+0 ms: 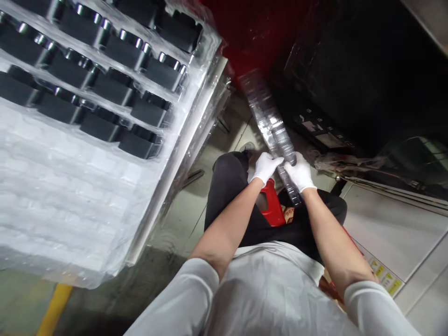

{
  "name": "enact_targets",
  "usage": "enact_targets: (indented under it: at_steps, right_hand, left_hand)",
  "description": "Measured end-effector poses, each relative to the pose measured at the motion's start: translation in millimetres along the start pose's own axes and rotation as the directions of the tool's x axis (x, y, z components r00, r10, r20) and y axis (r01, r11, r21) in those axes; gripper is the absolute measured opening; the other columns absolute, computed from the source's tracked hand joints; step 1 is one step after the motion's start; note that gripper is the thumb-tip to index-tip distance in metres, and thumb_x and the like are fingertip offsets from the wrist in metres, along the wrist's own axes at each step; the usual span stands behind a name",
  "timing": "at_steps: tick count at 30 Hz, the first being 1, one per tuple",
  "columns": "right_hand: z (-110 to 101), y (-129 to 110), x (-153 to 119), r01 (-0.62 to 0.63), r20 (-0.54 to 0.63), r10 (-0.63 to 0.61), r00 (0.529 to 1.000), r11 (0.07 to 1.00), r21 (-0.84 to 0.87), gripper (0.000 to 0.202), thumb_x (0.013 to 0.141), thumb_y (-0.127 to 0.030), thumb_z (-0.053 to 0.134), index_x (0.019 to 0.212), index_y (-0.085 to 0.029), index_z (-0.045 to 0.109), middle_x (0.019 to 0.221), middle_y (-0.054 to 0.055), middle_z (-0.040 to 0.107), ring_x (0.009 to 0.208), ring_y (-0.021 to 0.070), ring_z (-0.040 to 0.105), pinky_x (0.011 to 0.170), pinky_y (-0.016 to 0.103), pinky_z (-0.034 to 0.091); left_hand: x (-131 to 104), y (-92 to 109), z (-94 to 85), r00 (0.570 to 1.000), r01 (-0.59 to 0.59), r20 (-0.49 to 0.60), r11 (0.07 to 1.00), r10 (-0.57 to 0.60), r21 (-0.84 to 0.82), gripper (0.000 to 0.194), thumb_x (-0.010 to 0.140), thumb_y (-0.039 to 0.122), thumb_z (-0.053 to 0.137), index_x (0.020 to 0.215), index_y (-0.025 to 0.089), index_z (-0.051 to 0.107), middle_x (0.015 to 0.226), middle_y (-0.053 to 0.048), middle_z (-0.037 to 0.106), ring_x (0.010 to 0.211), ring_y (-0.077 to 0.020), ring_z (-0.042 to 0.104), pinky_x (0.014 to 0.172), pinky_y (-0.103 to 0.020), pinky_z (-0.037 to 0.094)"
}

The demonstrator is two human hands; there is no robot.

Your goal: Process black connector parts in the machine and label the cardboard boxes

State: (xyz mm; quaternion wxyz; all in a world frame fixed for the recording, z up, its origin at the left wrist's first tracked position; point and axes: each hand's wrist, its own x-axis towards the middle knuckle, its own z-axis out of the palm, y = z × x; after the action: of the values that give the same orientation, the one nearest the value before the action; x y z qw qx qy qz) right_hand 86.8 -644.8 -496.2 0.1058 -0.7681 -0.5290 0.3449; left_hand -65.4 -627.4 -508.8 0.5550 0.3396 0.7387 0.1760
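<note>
A long strip of shiny, ribbed metallic-looking pieces (271, 123) runs from the upper middle down to my lap, blurred at its far end. My left hand (266, 167), in a white glove, is closed on its left side. On the right side my right hand (299, 172), also gloved in white, grips the same strip with the thumb on top. Both thumbs nearly meet over it. Just below my left hand a red plastic part (273, 205) shows between my legs.
At the left stand stacked clear plastic trays (70, 186), the top one holding rows of black blocks (105, 86). A dark machine (350, 84) and a light cabinet (395, 233) with yellow labels are at the right. A yellow bar (55, 308) lies lower left.
</note>
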Motion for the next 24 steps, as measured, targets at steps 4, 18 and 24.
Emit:
enact_targets:
  at_steps: [4, 18, 24]
  right_hand:
    - [22.0, -10.6, -13.1, -0.051, 0.006, 0.051, 0.999, 0.998, 0.041, 0.035, 0.081, -0.039, 0.061, 0.111, -0.021, 0.067, 0.092, 0.009, 0.077, 0.085, 0.0275, 0.070, 0.085, 0.038, 0.055]
    - [0.0, -38.2, -41.2, -0.139, -0.178, 0.208, 0.962, 0.931, 0.337, 0.038, 0.066, -0.033, 0.071, 0.101, -0.018, 0.073, 0.090, 0.006, 0.078, 0.085, 0.0247, 0.071, 0.088, 0.037, 0.055]
    - [-6.6, -63.3, -44.8, -0.148, -0.241, 0.220, 0.945, 0.947, 0.284, 0.039, 0.066, -0.033, 0.072, 0.103, -0.019, 0.073, 0.097, 0.009, 0.079, 0.092, 0.0276, 0.073, 0.092, 0.039, 0.055]
  left_hand:
    - [-2.5, 3.5, -1.3, 0.999, 0.003, -0.036, 0.998, -0.005, -0.063, 0.028, 0.072, 0.030, 0.082, 0.069, 0.022, 0.055, 0.063, 0.001, 0.063, 0.064, -0.0170, 0.065, 0.067, -0.027, 0.047]
    - [-33.5, -1.1, -42.9, 0.997, -0.036, -0.072, 0.997, 0.031, -0.070, 0.032, 0.083, 0.029, 0.071, 0.065, 0.022, 0.046, 0.049, 0.006, 0.054, 0.050, -0.0123, 0.059, 0.058, -0.022, 0.043]
    - [-25.9, -3.4, -34.1, 0.996, -0.008, -0.090, 0.999, 0.011, 0.035, 0.029, 0.082, 0.029, 0.073, 0.066, 0.022, 0.050, 0.063, 0.002, 0.063, 0.062, -0.0149, 0.062, 0.065, -0.025, 0.044]
